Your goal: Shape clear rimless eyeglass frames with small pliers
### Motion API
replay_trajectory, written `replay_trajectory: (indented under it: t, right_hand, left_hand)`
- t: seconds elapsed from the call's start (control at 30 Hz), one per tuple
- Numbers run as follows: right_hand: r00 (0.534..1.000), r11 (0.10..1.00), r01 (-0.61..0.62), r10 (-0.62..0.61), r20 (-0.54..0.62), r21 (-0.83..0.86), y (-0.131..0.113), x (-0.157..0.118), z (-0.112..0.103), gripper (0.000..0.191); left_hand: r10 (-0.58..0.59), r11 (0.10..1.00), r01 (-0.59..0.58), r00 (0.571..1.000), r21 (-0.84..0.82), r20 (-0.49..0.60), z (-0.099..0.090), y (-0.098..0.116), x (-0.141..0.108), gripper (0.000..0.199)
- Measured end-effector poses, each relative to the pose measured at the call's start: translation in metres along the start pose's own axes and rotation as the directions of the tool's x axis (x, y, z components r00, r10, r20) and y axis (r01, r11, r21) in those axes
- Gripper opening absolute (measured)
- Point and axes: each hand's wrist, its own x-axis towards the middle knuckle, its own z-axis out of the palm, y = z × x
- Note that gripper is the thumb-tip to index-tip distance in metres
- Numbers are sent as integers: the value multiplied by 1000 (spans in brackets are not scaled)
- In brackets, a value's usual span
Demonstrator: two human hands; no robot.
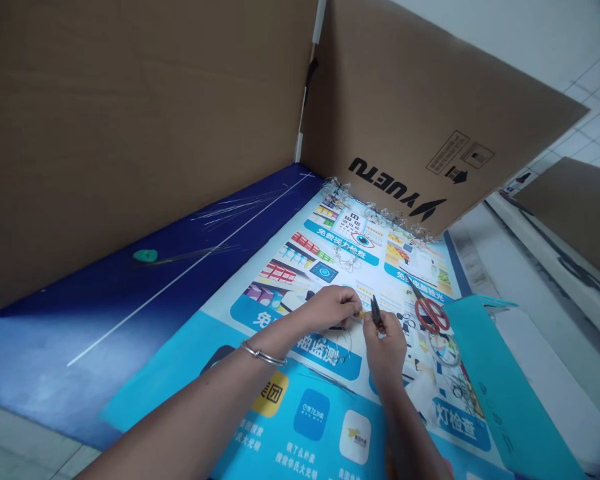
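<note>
My left hand (336,308), with a silver bangle at its wrist, is pinched closed near the middle of the printed sheet. Thin wire (350,345) hangs in a loop beneath its fingertips. A tiny yellow piece shows between the two hands, too small to name. Close by on the right, my right hand (386,343) is wrapped round a pair of pliers (376,312); their dark jaws point up and the handles are mostly hidden in the palm. Red-handled scissors (433,315) lie just beyond it.
Tall cardboard panels (390,100) wall the back and left. Tangled wire pieces (380,217) line the back panel's foot. A green object (145,255) and straight thin wires (230,208) lie on the dark blue strip. A teal folder (510,387) and a wire coil (463,390) are at right.
</note>
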Motion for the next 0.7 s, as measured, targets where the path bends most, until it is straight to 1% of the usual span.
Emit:
replay_trajectory:
  t: [0.07,0.13,0.23,0.33,0.43,0.53,0.63,0.7]
  right_hand:
    - [1000,1000,7,-7,-11,18,-2,-2,0,17]
    - [1000,999,18,-17,-12,38,-4,-3,1,17]
    - [1000,998,23,-24,8,67,-9,-3,1,17]
    - [1000,996,4,-7,30,86,-13,-3,0,19]
    - [997,993,-54,48,57,103,-12,-4,-2,22]
    - [990,983,-132,123,74,127,-10,-5,-4,24]
    - [982,968,-183,171,84,169,-8,-5,-5,26]
    - [978,962,-201,188,86,183,-9,-6,-6,26]
  left_hand:
    - [-18,996,18,1000,-85,6,2,-2,1,19]
    - [-13,994,12,1000,-108,-8,2,-1,1,18]
    - [8,997,-9,1000,-78,-13,0,2,-1,16]
    - [24,999,-25,1000,-33,-13,-2,5,-3,15]
    - [41,999,-41,999,-16,-15,-3,7,-5,15]
    - [64,997,-64,998,-35,-6,-2,6,-5,13]
    - [88,995,-87,996,-51,6,-1,4,-4,13]
    - [117,993,-117,993,-29,-30,-1,2,-3,12]
